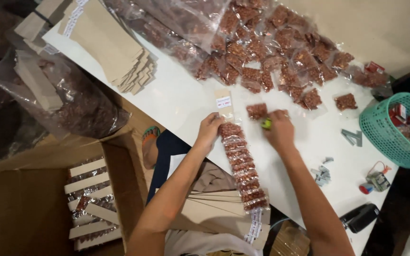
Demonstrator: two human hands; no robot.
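My left hand point(208, 131) pinches the upper end of a long strip of small clear packets of reddish-brown nuts point(243, 168), which hangs over the white table's point(181, 95) near edge. A tan card header with a white label point(224, 103) tops the strip. My right hand point(279, 131) grips a small yellow-green stapler-like tool point(265, 123) and presses beside a single nut packet point(256, 111) next to the strip's top.
Several loose nut packets point(281, 42) are heaped at the table's far side. A stack of tan cards point(115, 47) lies at left. A green basket point(397, 130), staple strips point(321, 173) and a black stapler point(359, 217) sit at right. An open carton point(91, 204) holds finished strips.
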